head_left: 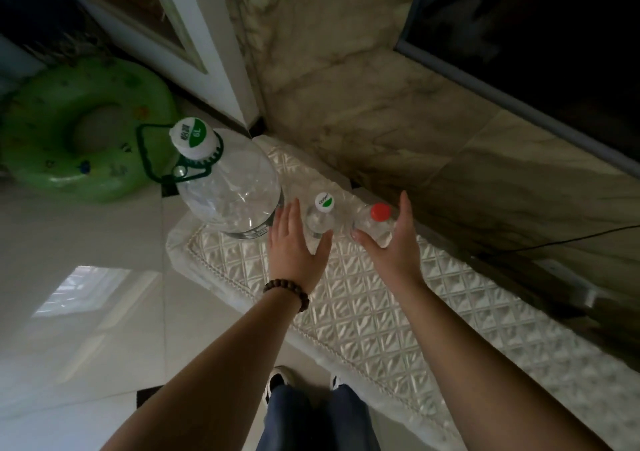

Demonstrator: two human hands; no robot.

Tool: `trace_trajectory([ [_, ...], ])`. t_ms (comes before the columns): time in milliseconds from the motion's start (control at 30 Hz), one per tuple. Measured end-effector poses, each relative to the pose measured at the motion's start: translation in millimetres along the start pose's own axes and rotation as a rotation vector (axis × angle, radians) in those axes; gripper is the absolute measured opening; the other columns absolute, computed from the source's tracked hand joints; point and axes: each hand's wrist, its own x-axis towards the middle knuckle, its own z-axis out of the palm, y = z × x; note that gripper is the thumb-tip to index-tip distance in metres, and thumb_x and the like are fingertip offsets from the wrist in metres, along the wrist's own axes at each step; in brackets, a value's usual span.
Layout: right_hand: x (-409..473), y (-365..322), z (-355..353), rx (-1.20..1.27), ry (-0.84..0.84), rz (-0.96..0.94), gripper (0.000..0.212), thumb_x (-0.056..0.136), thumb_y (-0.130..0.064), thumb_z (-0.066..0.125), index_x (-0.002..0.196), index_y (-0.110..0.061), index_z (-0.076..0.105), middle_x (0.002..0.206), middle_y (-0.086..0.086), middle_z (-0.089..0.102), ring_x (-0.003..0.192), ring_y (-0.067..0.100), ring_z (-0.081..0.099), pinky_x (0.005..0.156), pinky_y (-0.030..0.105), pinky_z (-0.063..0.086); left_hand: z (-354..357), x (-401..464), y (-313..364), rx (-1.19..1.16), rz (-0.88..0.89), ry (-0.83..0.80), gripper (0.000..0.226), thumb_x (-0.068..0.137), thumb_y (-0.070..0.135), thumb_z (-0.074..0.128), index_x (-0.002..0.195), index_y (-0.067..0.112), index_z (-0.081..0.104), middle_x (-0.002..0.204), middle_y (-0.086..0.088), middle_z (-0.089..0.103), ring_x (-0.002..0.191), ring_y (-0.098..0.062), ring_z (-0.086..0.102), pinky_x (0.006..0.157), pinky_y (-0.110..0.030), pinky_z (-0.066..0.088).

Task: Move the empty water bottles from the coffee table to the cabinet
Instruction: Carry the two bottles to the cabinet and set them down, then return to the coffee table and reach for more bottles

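Three clear empty bottles stand upright at the left end of a low cabinet top under a quilted white cloth [374,298]. The big jug [228,191] has a green-and-white cap and a green handle. A small bottle [320,220] with a white-and-green cap stands right of it. A red-capped bottle [375,223] is further right. My left hand [298,246] is open, fingers around the near side of the small bottle without closing on it. My right hand [394,239] is open too, cupped beside the red-capped bottle, thumb near its base.
A green inflatable swim ring [83,128] lies on the tiled floor to the left. A marble wall [381,97] rises right behind the bottles, with a dark screen [554,35] at upper right. A black cable [571,239] runs along the back. My feet show below.
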Motion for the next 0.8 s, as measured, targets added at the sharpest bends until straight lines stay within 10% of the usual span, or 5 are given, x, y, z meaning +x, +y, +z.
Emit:
trace_trajectory([
  [233,-73,-66,-57,-0.172,-0.068,-0.182,0.088,0.083,-0.047,0.066,0.150,-0.027,0.012,0.160,0.001,0.012,0.147,0.016,0.010,0.116,0.035,0.024,-97,-75,20,0.127,-0.076,0.046,0.075,0.091,0.058,0.037,0.152,0.024,0.008,0.160,0.002,0.009,0.147,-0.016,-0.001,0.120,-0.042,0.003],
  [367,-113,-98,-74,-0.229,-0.157,-0.337,0.074,0.087,-0.039,0.063,0.149,-0.020,0.026,0.160,0.005,0.009,0.141,0.003,0.006,0.099,-0.005,0.017,-144,-118,26,0.158,-0.129,0.136,0.074,0.091,0.059,0.035,0.152,0.026,0.009,0.160,0.002,0.009,0.147,-0.017,-0.001,0.119,-0.045,0.004],
  [500,-136,-115,-75,-0.238,-0.255,-0.428,0.071,0.082,-0.061,0.052,0.142,-0.029,0.033,0.160,0.000,0.008,0.147,0.020,0.011,0.109,0.046,0.038,-171,-153,27,0.161,-0.232,0.265,0.074,0.091,0.059,0.035,0.152,0.026,0.009,0.160,0.003,0.009,0.147,-0.016,0.000,0.119,-0.044,0.004],
  [667,-159,-134,-74,-0.287,-0.304,-0.600,0.059,0.090,-0.035,0.059,0.142,-0.014,0.040,0.157,0.010,0.021,0.146,0.020,0.014,0.115,0.017,0.002,-183,-207,28,0.104,-0.385,0.397,0.074,0.091,0.062,0.032,0.152,0.028,0.006,0.160,0.004,0.005,0.147,-0.014,-0.004,0.120,-0.043,0.002],
  [800,-184,-137,-60,-0.255,-0.454,-0.705,0.057,0.091,-0.032,0.058,0.142,-0.014,0.040,0.156,0.010,0.023,0.146,0.022,0.017,0.118,0.037,0.020,-181,-267,20,0.075,-0.575,0.515,0.073,0.092,0.059,0.034,0.151,0.028,0.004,0.160,0.003,0.005,0.147,-0.015,-0.004,0.120,-0.042,0.001],
])
